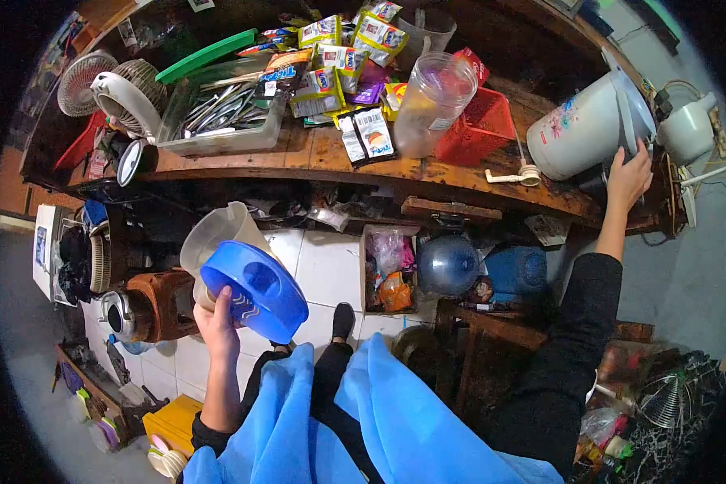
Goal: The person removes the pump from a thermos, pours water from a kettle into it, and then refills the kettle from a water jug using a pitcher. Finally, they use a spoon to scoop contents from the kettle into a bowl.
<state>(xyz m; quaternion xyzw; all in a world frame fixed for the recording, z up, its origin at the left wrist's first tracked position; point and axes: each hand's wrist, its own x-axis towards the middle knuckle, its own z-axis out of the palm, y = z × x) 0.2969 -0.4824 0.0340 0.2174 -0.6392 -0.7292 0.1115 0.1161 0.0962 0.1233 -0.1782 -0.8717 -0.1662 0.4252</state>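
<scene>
My left hand is closed on a blue plastic lid, its thumb over the near edge. Behind the lid, in the same grip, is a clear plastic pitcher held above the tiled floor. At the right end of the wooden counter stands a white bucket with a flower print, looking tilted from here. My right hand reaches to its right side, with fingers closed on the grey handle near the rim. What is inside the bucket is hidden.
A tray of cutlery, several yellow sachets, a clear jar and a red basket crowd the counter. Two fans stand left. Below are a cardboard box and a wooden stool.
</scene>
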